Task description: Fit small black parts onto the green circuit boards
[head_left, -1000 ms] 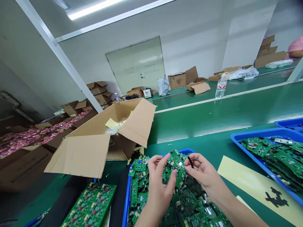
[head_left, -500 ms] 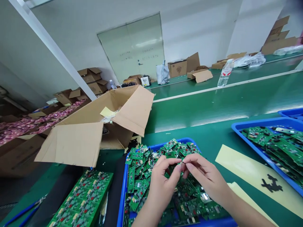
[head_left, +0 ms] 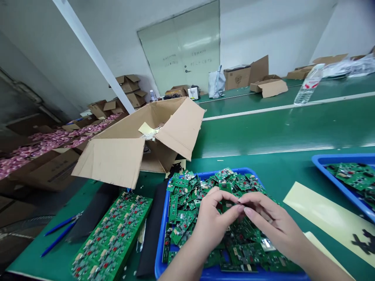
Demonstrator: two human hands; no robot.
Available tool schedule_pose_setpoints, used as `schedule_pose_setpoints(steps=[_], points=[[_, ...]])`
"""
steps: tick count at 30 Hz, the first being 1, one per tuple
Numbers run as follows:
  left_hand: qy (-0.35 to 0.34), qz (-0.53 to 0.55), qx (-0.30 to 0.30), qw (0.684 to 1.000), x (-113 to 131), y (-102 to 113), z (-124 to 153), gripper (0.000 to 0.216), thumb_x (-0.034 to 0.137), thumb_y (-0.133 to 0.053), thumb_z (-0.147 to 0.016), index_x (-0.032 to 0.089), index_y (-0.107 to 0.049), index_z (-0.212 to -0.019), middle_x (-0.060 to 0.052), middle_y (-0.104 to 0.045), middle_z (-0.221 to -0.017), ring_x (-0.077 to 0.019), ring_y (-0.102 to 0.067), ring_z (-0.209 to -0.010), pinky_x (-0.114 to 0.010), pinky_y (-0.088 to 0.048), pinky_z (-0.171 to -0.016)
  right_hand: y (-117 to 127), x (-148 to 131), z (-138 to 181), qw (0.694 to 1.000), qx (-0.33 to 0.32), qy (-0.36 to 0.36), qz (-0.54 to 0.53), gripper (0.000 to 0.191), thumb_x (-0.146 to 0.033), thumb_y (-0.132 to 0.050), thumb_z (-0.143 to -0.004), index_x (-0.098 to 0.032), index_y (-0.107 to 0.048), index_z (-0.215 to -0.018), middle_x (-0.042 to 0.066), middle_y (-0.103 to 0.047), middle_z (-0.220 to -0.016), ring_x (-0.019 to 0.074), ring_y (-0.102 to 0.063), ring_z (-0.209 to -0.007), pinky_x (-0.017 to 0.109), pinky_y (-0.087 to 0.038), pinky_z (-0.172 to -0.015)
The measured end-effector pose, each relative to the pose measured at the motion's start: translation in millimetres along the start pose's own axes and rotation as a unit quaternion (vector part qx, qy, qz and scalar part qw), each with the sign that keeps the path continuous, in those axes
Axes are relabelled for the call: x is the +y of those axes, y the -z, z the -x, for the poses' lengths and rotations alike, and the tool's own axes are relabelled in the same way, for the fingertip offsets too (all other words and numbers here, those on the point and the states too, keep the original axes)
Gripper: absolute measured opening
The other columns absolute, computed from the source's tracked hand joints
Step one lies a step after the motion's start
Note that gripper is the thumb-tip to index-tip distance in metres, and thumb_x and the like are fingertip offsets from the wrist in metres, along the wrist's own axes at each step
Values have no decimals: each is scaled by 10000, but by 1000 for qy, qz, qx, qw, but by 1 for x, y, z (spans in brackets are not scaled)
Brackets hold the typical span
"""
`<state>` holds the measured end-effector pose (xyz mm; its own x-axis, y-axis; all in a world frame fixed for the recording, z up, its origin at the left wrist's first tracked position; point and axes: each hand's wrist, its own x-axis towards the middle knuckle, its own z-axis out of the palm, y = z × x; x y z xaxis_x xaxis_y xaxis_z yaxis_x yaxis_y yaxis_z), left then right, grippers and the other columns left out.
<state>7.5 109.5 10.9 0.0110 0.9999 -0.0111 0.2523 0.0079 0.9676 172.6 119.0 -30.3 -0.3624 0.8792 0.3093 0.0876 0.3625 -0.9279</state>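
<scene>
Above a blue tray [head_left: 159, 249] heaped with loose green circuit boards [head_left: 183, 226], my two hands meet fingertip to fingertip. My left hand [head_left: 215, 220] is closed in a pinch, thumb and forefinger against the right hand's tips. My right hand [head_left: 272, 220] pinches too. Between the fingertips a small dark piece [head_left: 240, 203] shows as a sliver; the fingers cover most of it. To the right, a pale yellow sheet [head_left: 316, 208] bears several small black cut-out pieces [head_left: 365, 242].
Left of the tray lies a stack of uncut circuit board panels [head_left: 113, 238] beside blue-handled pliers [head_left: 60, 234]. An open cardboard box [head_left: 109, 160] stands behind them. Another blue tray [head_left: 336, 159] holds boards at right. A water bottle [head_left: 309, 84] stands farther back.
The view has swung left, so the scene sits farther right. My fingertips have drawn closer together, and the dark piece between them is now more hidden.
</scene>
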Motion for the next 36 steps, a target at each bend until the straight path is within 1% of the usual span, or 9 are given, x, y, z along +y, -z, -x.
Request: schedule_pose_setpoints(steps=[5, 8, 10, 13, 15, 19, 25, 31, 36], points=[[-3, 7, -16, 1000, 0, 0, 0, 98, 269, -689, -745, 178, -697, -709, 2, -542, -721, -144, -485, -691, -269, -373, -700, 4, 1, -1, 985, 39, 113, 129, 158, -237, -502, -940, -274, -639, -1009, 67, -616, -1047, 193, -636, -1032, 285, -577, -831], [3, -12, -35, 999, 2, -1, 0, 95, 251, -671, -739, 175, -670, -684, 4, -527, -704, -141, -468, -688, -254, -336, -640, 7, 3, -4, 956, 91, 182, 210, 168, -178, -520, -917, -258, -663, -949, 87, -548, -1166, 196, -635, -1022, 334, -563, -868], [5, -11, -52, 999, 3, -1, 1, 93, 240, -672, -722, 172, -646, -664, 6, -531, -694, -135, -456, -675, -249, -311, -606, 11, 5, -6, 940, 117, 198, 251, 186, -180, -543, -905, -242, -652, -1042, 113, -528, -1218, 205, -649, -986, 362, -562, -858], [11, 17, -74, 997, 3, -1, 2, 112, 246, -675, -710, 170, -616, -654, 14, -530, -665, -122, -437, -636, -249, -300, -589, 18, 5, -8, 936, 153, 165, 272, 302, -248, -566, -905, -212, -583, -1204, 122, -610, -1150, 209, -679, -903, 365, -572, -815], [19, 40, -72, 996, 1, -2, 1, 137, 283, -676, -723, 169, -617, -676, 15, -533, -665, -114, -422, -613, -248, -305, -584, 21, 1, -8, 952, 137, 127, 241, 237, -290, -552, -916, -216, -615, -1132, 83, -690, -1033, 200, -696, -873, 328, -580, -785], [30, 77, -55, 995, -3, -2, -2, 166, 325, -681, -736, 164, -648, -760, 0, -571, -720, -110, -426, -613, -243, -323, -579, 16, -11, -6, 986, 30, 40, 162, 155, -304, -551, -902, -226, -683, -924, 22, -751, -856, 174, -718, -780, 247, -582, -677], [-17, 7, -53, 998, -1, 1, -2, 203, 325, -604, -824, 197, -756, -868, -15, -573, -689, -154, -492, -688, -274, -402, -674, 20, -18, -7, 985, 50, -30, 163, 173, -318, -569, -881, -226, -704, -824, 4, -728, -753, 158, -683, -678, 243, -562, -628], [-13, 8, -73, 997, -4, 3, -1, 386, 264, -541, -872, 262, -630, -1247, -42, -633, -898, -161, -511, -763, -287, -436, -717, 34, -11, -7, 967, 127, 3, 223, 189, -305, -559, -888, -239, -733, -857, 29, -749, -839, 194, -705, -774, 308, -584, -719], [36, 80, -51, 995, -2, 0, 0, 524, 263, -563, -859, 204, -477, -1372, 34, -436, -704, -116, -418, -650, -223, -396, -593, 28, -11, -7, 965, 115, 51, 229, 216, -247, -530, -911, -221, -728, -994, 30, -742, -829, 169, -696, -732, 292, -585, -713]])
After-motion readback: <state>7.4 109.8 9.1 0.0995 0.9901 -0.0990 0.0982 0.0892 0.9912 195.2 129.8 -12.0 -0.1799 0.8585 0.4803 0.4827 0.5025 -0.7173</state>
